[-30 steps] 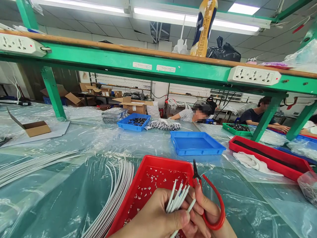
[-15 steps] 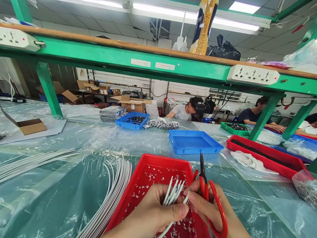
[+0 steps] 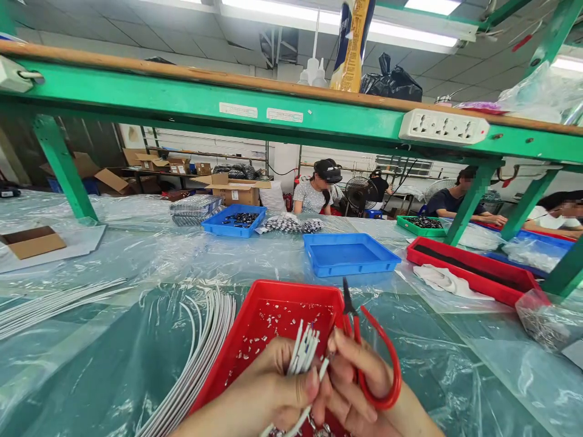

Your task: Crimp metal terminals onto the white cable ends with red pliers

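L hand [image 3: 277, 391] fingers pinch a bunch of white wires [image 3: 304, 357] over the red tray [image 3: 273, 303] (full of offcuts). R hand [image 3: 359, 388] fingers wrap red-handled snips [image 3: 364, 352]. Looks mid-trim; next needs blades lined on one wire end.

Glossy red plastic tray [image 3: 273, 303] at bottom centre, sitting on shiny, crinkly clear plastic sheeting [image 3: 113, 352]. Cutters [image 3: 359, 340] have dark metal tips and smooth red handles; the cardboard box [image 3: 31, 241] far left looks matt.
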`<state>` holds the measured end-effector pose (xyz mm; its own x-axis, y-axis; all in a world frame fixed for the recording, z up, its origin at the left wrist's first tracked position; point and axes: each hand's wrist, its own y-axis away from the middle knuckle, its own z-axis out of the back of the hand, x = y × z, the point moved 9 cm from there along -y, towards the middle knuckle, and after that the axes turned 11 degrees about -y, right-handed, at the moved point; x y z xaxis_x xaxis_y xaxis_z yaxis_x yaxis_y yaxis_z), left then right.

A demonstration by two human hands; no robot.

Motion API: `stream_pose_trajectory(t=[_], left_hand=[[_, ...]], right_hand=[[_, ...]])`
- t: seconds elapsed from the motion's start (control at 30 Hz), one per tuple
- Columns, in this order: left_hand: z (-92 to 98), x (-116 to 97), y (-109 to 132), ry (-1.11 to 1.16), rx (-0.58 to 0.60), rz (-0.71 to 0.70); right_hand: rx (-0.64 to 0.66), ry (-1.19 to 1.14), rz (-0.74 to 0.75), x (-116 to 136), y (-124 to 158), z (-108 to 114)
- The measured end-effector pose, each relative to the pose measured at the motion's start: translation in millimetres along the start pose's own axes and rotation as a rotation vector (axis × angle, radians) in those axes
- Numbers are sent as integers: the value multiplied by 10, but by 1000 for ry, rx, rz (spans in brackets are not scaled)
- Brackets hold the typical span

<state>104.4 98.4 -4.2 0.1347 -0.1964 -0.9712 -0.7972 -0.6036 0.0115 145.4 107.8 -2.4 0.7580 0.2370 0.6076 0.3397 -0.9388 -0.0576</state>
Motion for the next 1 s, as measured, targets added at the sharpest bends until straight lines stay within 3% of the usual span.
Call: stream_pose_trajectory(t=[0.1,0.2,0.27,0.4,0.53,0.8,1.0], left_hand=[[0,-2,-10,55,25,-53],[182,17,-16,31,-161,-25],[246,5,-14,17,-224,-3],[204,-66,-39,-53,-159,-52],[231,-21,-51,-47,-159,-51],[267,-43,2,-92,-238,-2],[272,-78,-13,-80,-266,-59]], right_hand=[[-139,127,160,289,16,145],[-177,273,176,405,60,189],[-139,410,144,378,72,145],[-56,560,179,357,94,-15],[-92,693,277,465,127,-97],[-309,658,250,456,160,93],[-360,633,313,428,171,236]])
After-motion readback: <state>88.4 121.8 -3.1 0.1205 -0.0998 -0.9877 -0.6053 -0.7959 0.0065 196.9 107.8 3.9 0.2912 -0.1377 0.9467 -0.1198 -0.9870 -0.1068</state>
